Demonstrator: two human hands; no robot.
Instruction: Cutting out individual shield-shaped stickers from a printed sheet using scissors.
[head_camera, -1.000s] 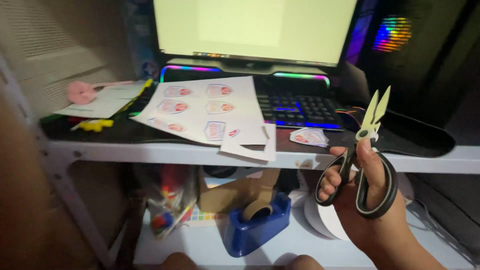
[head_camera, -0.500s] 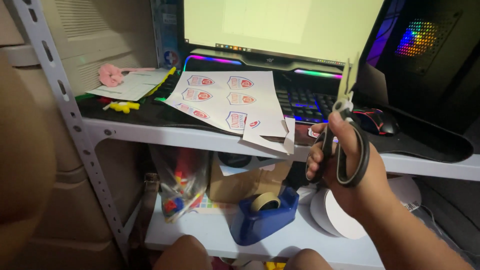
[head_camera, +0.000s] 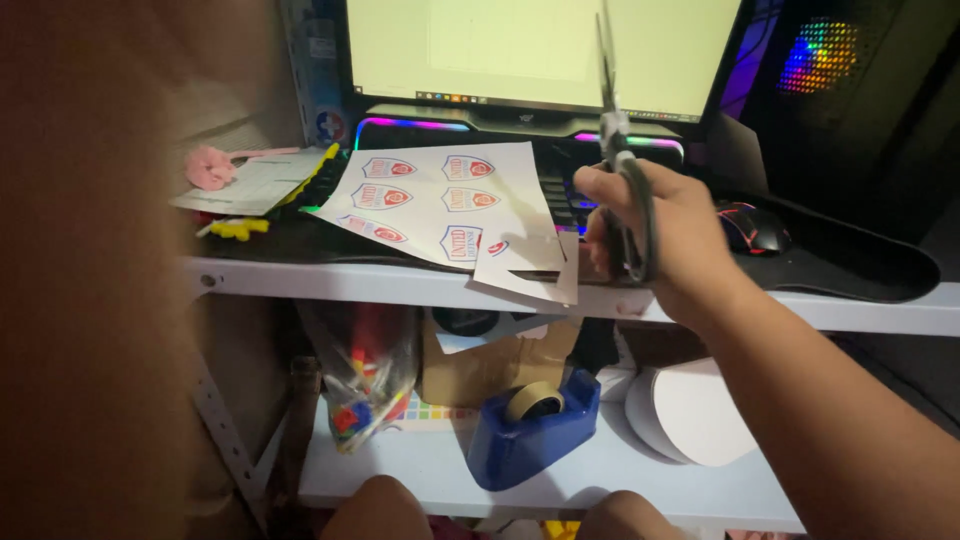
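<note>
A lit monitor (head_camera: 540, 55) is seen at the back of a white shelf (head_camera: 400, 282), with a keyboard (head_camera: 565, 190) below it and a mouse (head_camera: 752, 228) on a dark pad (head_camera: 850, 265) to the right. A large blurred shape, possibly the left arm held close to the camera, fills the left edge; the left hand itself cannot be made out, so its state cannot be told. On the lower shelf a blue tape dispenser (head_camera: 530, 435) is set beside a bag of coloured bits (head_camera: 362, 385). A printed sheet (head_camera: 440, 205) of red badge stickers is laid across the keyboard, its near corner hanging over the shelf edge. The right hand (head_camera: 665, 235) is raised just to the right of that sheet, fingers closed through the handles of the scissors (head_camera: 625, 190). The blades are held together and upright, their long axis pointing up toward the monitor, not yet turned toward the paper lying to the left.
</note>
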